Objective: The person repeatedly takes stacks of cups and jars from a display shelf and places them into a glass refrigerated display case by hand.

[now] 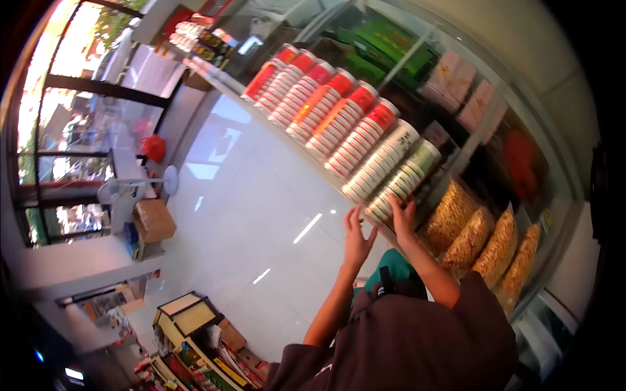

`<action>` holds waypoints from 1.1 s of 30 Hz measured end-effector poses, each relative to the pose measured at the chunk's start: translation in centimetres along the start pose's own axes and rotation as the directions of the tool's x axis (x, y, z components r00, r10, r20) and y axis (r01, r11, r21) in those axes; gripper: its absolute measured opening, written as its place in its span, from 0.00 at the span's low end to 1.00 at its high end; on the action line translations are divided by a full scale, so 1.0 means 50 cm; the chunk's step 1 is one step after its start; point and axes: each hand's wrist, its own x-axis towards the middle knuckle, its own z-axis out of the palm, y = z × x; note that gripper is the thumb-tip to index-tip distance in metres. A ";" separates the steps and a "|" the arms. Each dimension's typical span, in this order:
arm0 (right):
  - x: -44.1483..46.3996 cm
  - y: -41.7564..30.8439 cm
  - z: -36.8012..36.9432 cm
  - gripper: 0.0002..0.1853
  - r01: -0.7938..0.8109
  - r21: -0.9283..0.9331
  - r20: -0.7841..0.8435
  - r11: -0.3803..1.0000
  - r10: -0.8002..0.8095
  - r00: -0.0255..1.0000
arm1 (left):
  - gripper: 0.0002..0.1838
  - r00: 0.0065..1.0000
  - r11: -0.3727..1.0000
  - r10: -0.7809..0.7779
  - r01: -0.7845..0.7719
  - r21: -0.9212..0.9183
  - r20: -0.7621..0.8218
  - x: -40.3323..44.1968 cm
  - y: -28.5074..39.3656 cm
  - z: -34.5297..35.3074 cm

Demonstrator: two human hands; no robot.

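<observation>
My left hand (357,236) is held at the counter's front edge, fingers and thumb spread, with nothing in it. My right hand (402,220) has its fingers apart at the lower end of a green-and-white ringed stack (412,174), seemingly touching it. The stack looks like nested paper cups, though blur hides the detail. Beside it stands a white stack with dark print (385,159), followed by several red-and-white stacks (362,138) in a row along the counter. To the right of my right hand are several clear bags of yellow-brown bits (451,212).
A glass display case (417,49) holds green boxes (385,42) and pink boxes (448,81). On the tiled floor side are a white fan (171,180), a cardboard box (154,220) and a shelf of packed goods (195,352). Glass doors (98,91) stand at the far left.
</observation>
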 end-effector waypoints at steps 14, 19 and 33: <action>-0.500 0.265 0.049 0.28 0.048 -0.279 0.348 0.959 0.054 0.936 | 0.31 0.750 0.818 -0.575 0.533 -0.217 -0.327 -0.715 -0.313 -0.192; -0.754 0.325 0.093 0.27 0.008 -0.591 0.732 0.807 0.532 0.425 | 0.28 0.406 0.619 -0.777 0.628 -0.471 -0.480 -1.152 -0.497 -0.152; -0.849 0.813 0.265 0.24 0.956 -0.088 0.163 -0.278 0.943 0.289 | 0.19 -0.462 0.035 -0.796 -0.680 -0.732 0.392 -1.589 -0.445 0.372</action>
